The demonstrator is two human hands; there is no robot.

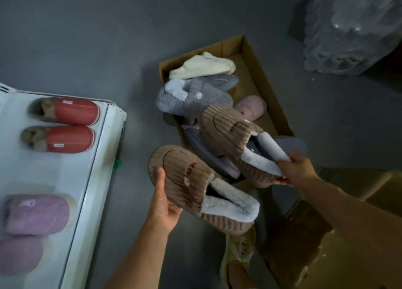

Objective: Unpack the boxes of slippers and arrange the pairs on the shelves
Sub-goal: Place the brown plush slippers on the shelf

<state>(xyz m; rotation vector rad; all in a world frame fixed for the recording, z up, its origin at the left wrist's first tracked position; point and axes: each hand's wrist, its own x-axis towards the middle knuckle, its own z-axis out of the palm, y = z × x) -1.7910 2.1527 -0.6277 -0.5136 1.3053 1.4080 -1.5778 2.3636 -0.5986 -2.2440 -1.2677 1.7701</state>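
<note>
Brown slipper pair: left hand cups one, right hand pinches the other's heel; thin pinch risks dropping it.

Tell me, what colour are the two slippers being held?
Both slippers, left and right, are brown ribbed corduroy with pale fleece lining, per the head view.

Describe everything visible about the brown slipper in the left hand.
The brown slipper is ribbed, corduroy-like fabric with a dark curved line and a small stitched motif on its closed toe, and pale fleecy lining around the open heel. It is held above the floor, toe pointing up-left, beside the cardboard box. The left hand grips its side, thumb on top. Its mate is in the right hand.
</note>
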